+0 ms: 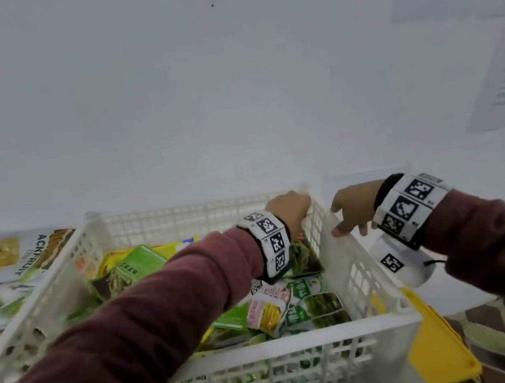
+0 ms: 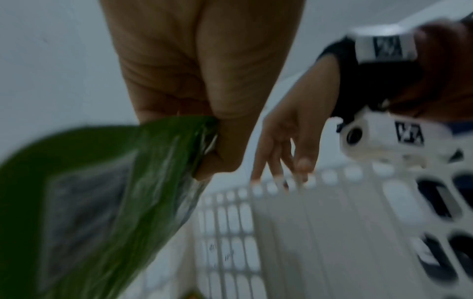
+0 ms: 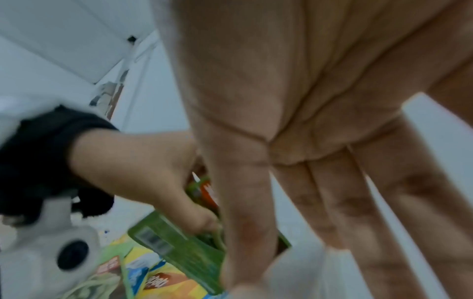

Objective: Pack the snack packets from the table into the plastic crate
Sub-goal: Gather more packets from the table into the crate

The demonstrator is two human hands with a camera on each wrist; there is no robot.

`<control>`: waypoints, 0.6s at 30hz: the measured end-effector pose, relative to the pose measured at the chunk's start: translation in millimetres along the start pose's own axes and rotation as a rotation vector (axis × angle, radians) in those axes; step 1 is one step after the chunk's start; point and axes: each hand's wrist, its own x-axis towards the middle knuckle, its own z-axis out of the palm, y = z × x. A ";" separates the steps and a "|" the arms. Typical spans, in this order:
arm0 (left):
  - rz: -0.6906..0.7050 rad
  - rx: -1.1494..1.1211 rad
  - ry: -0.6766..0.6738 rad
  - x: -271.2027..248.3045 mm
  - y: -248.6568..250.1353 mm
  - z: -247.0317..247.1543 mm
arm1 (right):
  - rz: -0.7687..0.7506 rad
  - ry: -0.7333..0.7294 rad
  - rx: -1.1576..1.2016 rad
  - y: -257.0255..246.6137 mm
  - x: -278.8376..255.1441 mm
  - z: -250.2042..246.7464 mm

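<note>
The left hand [image 1: 290, 212] pinches the top edge of a green snack packet [image 2: 102, 202] at the far right corner inside the white plastic crate [image 1: 268, 349]. The right hand [image 1: 353, 209] has straight, spread fingers [image 2: 279, 159] resting on the crate's right rim, holding nothing. More snack packets [image 1: 297, 306] lie piled in the crate; a jackfruit packet [image 1: 15, 256] lies on the table beside its left wall

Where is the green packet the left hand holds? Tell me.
The green packet hangs from the left hand inside the crate, near its right wall, where the right hand rests.
</note>
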 end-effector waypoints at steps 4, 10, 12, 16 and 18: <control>-0.008 -0.022 -0.124 12.7 10.2 30.6 | -0.049 0.029 0.047 8.0 2.6 5.2; -0.044 -0.069 -0.386 25.3 5.0 56.4 | -0.099 0.038 -0.013 13.2 4.2 5.3; -0.073 -0.037 -0.361 29.0 -0.4 57.6 | -0.113 0.048 -0.057 13.5 3.9 5.0; -0.086 0.064 -0.438 37.9 -9.8 63.0 | -0.129 0.040 -0.108 11.6 4.6 3.6; -0.096 0.083 -0.451 40.3 -12.2 63.1 | -0.131 0.035 -0.119 10.6 5.9 3.0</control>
